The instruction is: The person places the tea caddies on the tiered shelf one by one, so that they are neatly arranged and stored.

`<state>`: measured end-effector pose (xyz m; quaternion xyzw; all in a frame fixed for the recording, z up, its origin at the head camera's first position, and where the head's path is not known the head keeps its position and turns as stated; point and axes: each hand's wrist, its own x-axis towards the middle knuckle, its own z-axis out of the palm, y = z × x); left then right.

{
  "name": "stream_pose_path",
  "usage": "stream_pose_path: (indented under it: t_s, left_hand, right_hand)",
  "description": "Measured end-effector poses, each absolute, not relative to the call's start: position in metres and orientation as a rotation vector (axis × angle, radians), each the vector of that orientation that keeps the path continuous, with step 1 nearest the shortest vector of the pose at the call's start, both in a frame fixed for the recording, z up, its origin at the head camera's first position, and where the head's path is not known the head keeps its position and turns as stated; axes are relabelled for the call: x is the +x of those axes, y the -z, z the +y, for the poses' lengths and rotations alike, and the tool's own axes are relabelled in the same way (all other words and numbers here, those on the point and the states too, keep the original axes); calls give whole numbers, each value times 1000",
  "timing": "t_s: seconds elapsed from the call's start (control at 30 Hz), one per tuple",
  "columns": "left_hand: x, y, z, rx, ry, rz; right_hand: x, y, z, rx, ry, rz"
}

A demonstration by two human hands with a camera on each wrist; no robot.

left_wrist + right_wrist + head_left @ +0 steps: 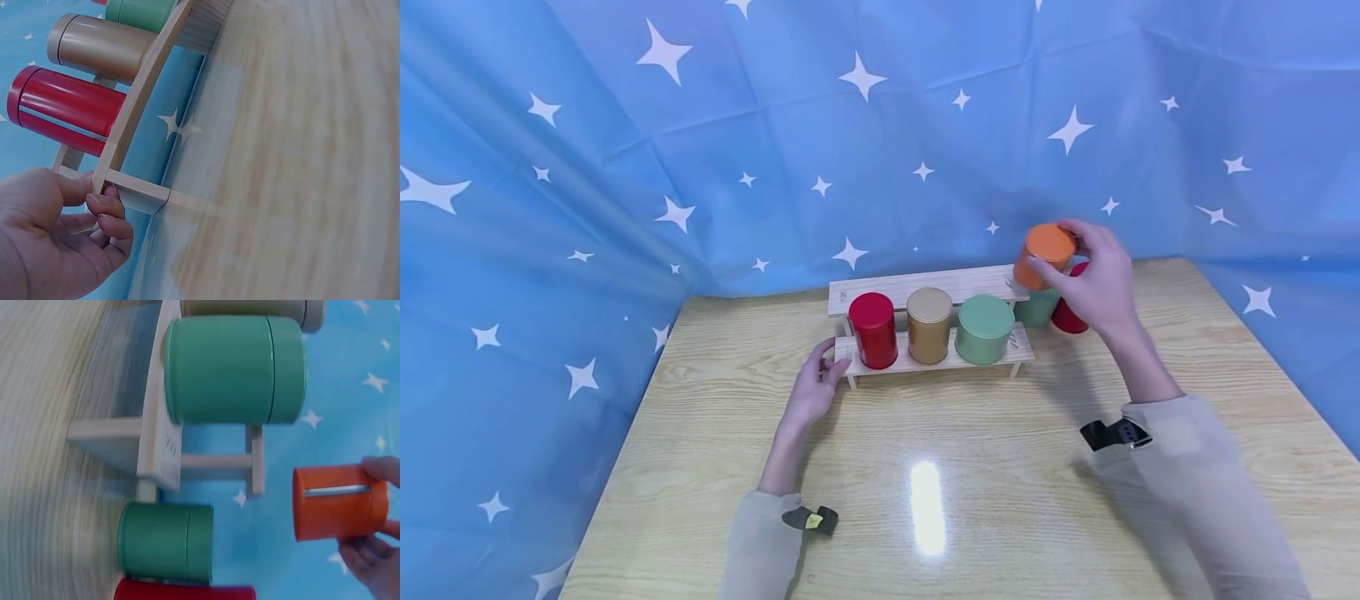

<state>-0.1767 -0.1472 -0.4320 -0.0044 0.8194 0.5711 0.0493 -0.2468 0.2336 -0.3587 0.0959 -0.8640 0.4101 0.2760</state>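
My left hand (817,385) grips the left end of a two-tier wooden shelf (134,119), thumb above the lower board and fingers curled beneath it. On that lower board stand a red tin (874,332), a gold tin (928,327) and a large green tin (984,330). My right hand (1099,279) holds an orange tin (340,501) by its lid end, thumb on one side and fingers on the other. In the right wrist view the orange tin hangs beyond the shelf's end, apart from the boards. In the head view it overlaps the upper board's right end.
Right of the shelf, a smaller green tin (165,542) and a second red tin (184,590) stand side by side on the wooden table (970,450). A blue star-patterned cloth (790,125) hangs close behind the shelf and down the left side.
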Motion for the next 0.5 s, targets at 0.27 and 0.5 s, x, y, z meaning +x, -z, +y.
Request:
stream_pose_path:
  t_s: [0.27, 0.5]
  left_hand:
    - [-194, 470, -155, -15, -1764, 2500]
    - [-193, 473, -156, 1, -1767, 2532]
  right_hand:
    - [-263, 357, 207, 338, -1169, -2316]
    - [-273, 352, 181, 386, -1193, -2328]
